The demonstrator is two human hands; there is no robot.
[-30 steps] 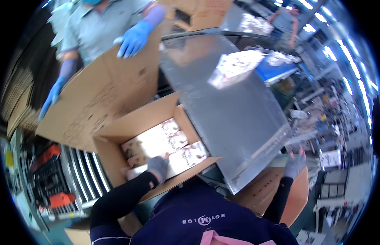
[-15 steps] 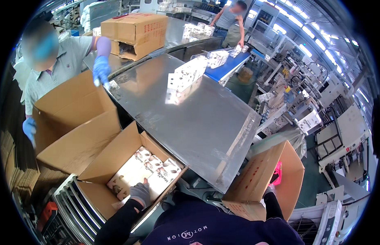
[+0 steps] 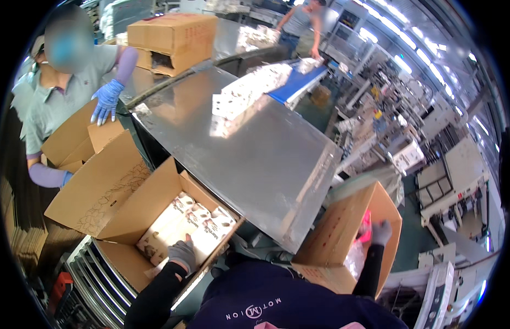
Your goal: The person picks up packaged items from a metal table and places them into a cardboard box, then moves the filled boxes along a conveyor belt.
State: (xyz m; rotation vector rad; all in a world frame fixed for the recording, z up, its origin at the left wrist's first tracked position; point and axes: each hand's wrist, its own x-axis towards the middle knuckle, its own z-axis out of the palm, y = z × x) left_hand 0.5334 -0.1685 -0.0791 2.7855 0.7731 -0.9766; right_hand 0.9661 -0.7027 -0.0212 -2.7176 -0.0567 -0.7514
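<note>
Left hand (image 3: 182, 254) stayed on white packs (image 3: 212, 230); right hand (image 3: 381, 233) had shifted beside pink material (image 3: 367, 225) inside the right carton (image 3: 333, 234), near its right edge. Neither grip was clearly discernible.

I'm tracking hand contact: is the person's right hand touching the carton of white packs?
Apart: the head view shows the right hand over the other open carton, with a corner of the metal table between it and the carton of white packs.

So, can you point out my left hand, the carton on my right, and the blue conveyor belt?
Left hand (image 3: 182, 254): head view, on the back of the grey glove.
Carton on your right (image 3: 336, 231): head view, on its outer side.
Blue conveyor belt (image 3: 296, 85): head view, on its top surface.
</note>
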